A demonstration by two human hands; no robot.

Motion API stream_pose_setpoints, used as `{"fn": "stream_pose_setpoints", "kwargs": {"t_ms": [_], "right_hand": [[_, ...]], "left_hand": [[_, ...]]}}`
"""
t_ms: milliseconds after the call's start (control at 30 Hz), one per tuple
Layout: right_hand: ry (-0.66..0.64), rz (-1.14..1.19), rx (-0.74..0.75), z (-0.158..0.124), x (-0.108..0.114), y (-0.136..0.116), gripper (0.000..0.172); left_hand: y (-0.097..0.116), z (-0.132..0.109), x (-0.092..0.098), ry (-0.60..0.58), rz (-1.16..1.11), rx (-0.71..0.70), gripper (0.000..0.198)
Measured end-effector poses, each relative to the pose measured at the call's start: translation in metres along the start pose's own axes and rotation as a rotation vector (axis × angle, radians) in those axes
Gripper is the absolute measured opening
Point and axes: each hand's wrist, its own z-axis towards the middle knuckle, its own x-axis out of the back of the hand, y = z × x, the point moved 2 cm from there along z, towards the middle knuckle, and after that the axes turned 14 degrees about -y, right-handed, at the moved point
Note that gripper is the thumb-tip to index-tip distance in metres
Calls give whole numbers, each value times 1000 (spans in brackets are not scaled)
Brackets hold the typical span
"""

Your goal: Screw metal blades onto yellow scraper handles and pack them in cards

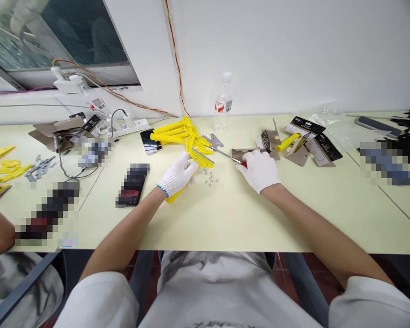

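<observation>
Pale worktop (225,218) ran beneath a white wall (287,59). Mid-frame, the gloved left hand (177,175) held a yellow scraper (202,160), its fingers (187,165) curled around the piece. The gloved right hand (259,171) had its fingers (249,166) closed on a red-handled screwdriver (225,156). Tiny screws (210,179) lay between the hands, with more yellow scrapers (176,132) piled behind.

Left hand (177,175) and right hand (258,170) white-gloved, close together, curled closed, forearms (304,223) angled inward.
</observation>
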Motion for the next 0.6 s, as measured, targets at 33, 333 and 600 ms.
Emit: {"fn": "stream_pose_setpoints", "kwargs": {"t_ms": [33,333,600], "right_hand": [[40,10,50,-1,5,-11,26],[132,185,527,13,26,-115,27],[93,135,489,24,18,-121,24]], "left_hand": [[-3,1,-1,5,11,-4,28],[-9,3,-7,48,128,68,20],[-17,8,-7,52,196,114,22]]}}
